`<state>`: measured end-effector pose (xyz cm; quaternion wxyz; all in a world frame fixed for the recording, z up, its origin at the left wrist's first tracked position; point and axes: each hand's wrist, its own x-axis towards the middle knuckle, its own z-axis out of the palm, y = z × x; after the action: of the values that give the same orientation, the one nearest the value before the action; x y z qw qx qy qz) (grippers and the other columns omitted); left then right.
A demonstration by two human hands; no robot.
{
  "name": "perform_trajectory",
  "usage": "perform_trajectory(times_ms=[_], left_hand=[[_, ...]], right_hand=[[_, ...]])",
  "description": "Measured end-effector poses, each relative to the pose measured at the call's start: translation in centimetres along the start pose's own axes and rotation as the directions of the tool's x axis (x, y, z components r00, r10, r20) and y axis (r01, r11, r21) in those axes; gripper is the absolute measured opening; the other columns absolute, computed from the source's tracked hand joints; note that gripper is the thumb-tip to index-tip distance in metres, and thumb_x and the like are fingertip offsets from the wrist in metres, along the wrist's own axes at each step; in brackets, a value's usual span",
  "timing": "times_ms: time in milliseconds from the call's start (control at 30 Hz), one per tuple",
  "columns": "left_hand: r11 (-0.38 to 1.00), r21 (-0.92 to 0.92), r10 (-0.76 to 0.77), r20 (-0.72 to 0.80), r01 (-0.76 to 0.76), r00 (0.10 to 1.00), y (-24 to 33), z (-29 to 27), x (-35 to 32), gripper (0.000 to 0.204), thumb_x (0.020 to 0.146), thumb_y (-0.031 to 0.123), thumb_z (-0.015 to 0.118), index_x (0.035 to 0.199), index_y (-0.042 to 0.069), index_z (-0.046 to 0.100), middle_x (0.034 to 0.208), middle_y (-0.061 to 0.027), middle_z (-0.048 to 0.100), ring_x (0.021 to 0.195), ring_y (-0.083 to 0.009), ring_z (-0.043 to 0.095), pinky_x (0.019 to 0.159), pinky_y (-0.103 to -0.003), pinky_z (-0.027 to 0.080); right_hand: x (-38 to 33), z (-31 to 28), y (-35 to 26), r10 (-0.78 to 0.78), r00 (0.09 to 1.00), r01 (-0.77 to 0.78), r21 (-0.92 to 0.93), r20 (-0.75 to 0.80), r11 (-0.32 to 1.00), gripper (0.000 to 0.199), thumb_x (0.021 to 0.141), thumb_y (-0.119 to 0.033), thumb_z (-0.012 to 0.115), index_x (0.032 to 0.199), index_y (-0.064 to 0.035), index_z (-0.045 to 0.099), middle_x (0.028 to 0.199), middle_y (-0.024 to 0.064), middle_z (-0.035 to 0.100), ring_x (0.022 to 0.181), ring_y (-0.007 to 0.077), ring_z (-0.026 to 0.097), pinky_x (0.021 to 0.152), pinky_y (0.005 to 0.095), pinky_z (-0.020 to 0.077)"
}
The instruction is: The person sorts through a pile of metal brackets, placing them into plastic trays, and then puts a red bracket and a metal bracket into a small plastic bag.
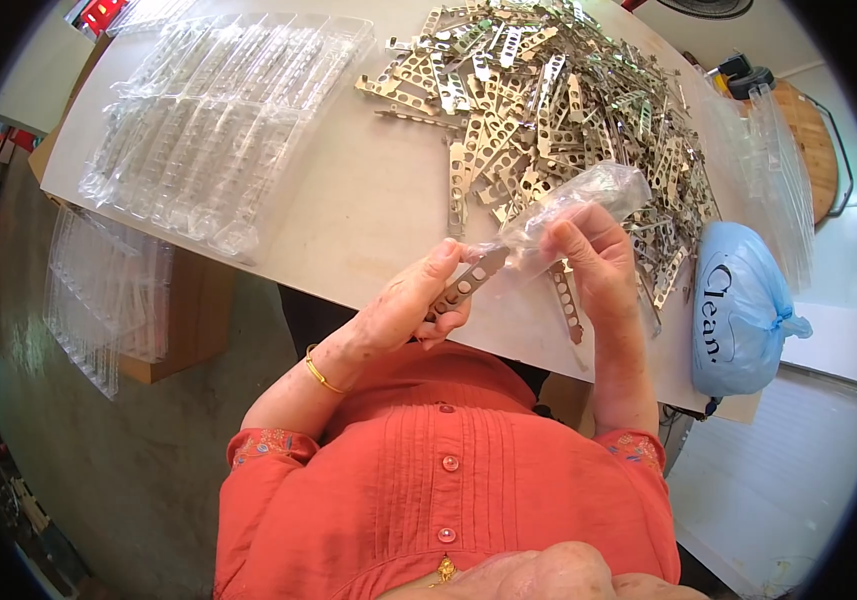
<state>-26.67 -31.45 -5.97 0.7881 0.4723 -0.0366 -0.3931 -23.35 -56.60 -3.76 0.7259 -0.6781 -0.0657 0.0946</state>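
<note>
There are two hands point(408, 305) point(600, 265), one bracket heap point(548, 115), one blue bag point(748, 325).

Pale table point(348, 200), piled metal brackets point(558, 120) (perforated), clear tray point(313, 120), blue bag point(738, 320).

Knotted blue plastic bag point(743, 335): three o'clock, on pale tabletop point(373, 190)
Brown cardboard box point(198, 315): nine o'clock
Round wooden board point(823, 150): two o'clock

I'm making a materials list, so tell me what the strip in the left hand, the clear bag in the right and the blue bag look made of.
Strip: probably metal, greyish with a slight sheen and cut-out holes.
Clear bag: thin plastic film, glossy, see-through and crinkled.
Blue bag: likely thin plastic too, softly shiny, creased around its gathered end.
</note>
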Motion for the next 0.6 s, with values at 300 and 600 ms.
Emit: perform_trajectory(times_ms=[300,600], left_hand=[[0.998,0.057,0.000,-0.036,0.002,0.999,-0.4,0.2,0.4,0.067,0.104,0.062,0.024,0.143,0.010,0.038,0.062,-0.0013,0.046,0.044,-0.0065,0.032,0.044,-0.021,0.031],[0.976,0.206,0.089,-0.111,-0.065,0.990,0.2,0.5,0.1,0.065,0.106,0.055,0.027,0.156,0.014,0.023,0.061,-0.0019,0.050,0.043,-0.0052,0.034,0.044,-0.020,0.029]], right_hand=[[-0.1,1.6,0.7,0.066,0.997,-0.067,0.011,0.037,0.998,0.017,0.096,-0.020,0.069,0.094,-0.0035,0.065,0.083,0.0023,0.067,0.076,0.0101,0.061,0.074,0.0249,0.0491],[0.0,1.4,0.2,0.084,0.994,-0.083,-0.029,0.065,0.996,0.016,0.098,-0.019,0.066,0.093,-0.0038,0.063,0.083,0.0031,0.065,0.076,0.0105,0.059,0.073,0.0251,0.0475]])
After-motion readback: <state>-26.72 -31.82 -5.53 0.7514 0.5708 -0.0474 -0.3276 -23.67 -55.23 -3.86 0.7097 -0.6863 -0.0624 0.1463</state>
